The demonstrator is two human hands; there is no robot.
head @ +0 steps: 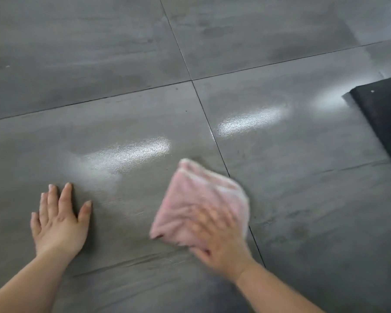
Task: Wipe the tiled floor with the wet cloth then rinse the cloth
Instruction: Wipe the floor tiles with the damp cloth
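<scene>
A folded pink cloth [196, 195] lies flat on the grey tiled floor [122, 64], just left of a dark grout line. My right hand [217, 236] presses down on the cloth's near half, fingers spread over it and blurred with motion. My left hand [59, 220] rests flat on the tile to the left, fingers apart, holding nothing. Wet streaks and bright reflections shine on the tile beyond the cloth.
A black mat [384, 118] covers the floor at the right edge. Grout lines cross at the upper middle [192, 80]. Large grey tiles stretch away on all other sides.
</scene>
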